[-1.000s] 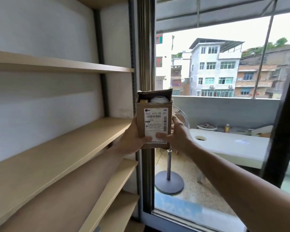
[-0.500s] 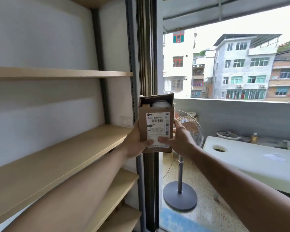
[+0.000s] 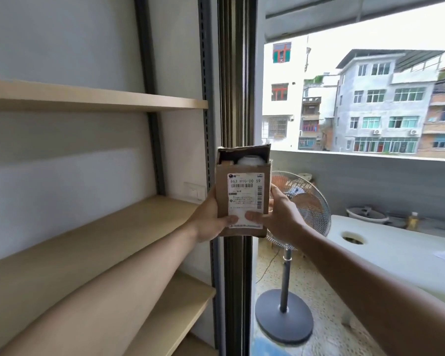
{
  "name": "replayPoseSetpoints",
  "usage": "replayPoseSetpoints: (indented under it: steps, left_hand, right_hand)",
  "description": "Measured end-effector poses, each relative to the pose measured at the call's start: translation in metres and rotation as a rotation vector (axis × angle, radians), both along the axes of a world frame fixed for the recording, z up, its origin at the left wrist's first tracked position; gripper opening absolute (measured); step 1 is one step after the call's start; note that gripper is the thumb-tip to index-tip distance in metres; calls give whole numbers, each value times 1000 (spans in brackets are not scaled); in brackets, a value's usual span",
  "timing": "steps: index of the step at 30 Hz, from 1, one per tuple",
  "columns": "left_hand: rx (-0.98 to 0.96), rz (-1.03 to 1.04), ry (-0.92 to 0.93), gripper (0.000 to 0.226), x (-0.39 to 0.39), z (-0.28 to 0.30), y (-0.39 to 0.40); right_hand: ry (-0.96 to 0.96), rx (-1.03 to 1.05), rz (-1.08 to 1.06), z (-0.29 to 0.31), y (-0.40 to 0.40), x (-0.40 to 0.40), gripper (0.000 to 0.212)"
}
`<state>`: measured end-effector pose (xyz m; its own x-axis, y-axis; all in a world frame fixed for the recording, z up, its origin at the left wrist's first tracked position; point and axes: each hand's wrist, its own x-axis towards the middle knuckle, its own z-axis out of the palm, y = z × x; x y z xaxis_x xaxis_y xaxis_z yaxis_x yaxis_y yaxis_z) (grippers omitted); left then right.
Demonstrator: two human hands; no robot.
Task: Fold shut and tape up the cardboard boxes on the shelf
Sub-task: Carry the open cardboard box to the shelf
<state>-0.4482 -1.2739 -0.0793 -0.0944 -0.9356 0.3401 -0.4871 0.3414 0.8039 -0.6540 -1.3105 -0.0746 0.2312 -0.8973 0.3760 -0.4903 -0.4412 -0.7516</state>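
I hold a small upright cardboard box (image 3: 243,176) at arm's length in front of the dark window frame. A white shipping label with barcodes covers its near face. Its top flap stands open, and a white round object shows inside. My left hand (image 3: 208,220) grips the box's lower left side, thumb on the front. My right hand (image 3: 280,214) grips the lower right side, its thumb pressed on the label's bottom edge. The box hangs just right of the wooden shelf (image 3: 93,242), past its end.
Wooden shelf boards run along the left wall at several heights, another one above (image 3: 113,98). The dark window post (image 3: 235,86) stands behind the box. Beyond the glass are a pedestal fan (image 3: 301,209), a white table (image 3: 396,250) and buildings.
The view has swung left and slightly up, so the box and both hands sit lower and nearer the centre. The grip on the box is unchanged.
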Motion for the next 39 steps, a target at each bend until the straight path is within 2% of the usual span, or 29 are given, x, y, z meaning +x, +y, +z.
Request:
replayPoseSetpoints:
  steps: [7, 10, 15, 18, 22, 24, 27, 29, 35, 39]
  left_hand:
    - [27, 81, 24, 92, 39, -9, -36]
    - [31, 153, 48, 91, 59, -5, -36]
    - [16, 355, 16, 77, 100, 1, -28]
    - [-39, 481, -11, 88, 120, -2, -17]
    - [-54, 621, 19, 69, 127, -6, 1]
    - [-76, 702, 16, 67, 129, -3, 14]
    - [-123, 828, 12, 79, 135, 2, 40]
    - [-126, 907, 16, 79, 137, 4, 64]
    - [-228, 968, 65, 79, 143, 8, 119]
    - [-294, 954, 81, 78, 140, 4, 143]
  right_hand:
    - [9, 2, 95, -8, -45, 41, 59]
    - [2, -12, 164, -4, -61, 69, 63]
    - [1, -41, 336, 5, -83, 124, 71]
    - [-1, -34, 446, 4, -94, 154, 72]
    - [22, -46, 608, 5, -103, 185, 68]
    - [3, -50, 692, 6, -102, 200, 68]
    - [-29, -57, 826, 8, -91, 224, 68]
    - [-39, -60, 909, 7, -77, 240, 74]
    - [-215, 27, 1103, 9, -40, 261, 95]
    - [-324, 78, 1159, -1, -18, 259, 95]
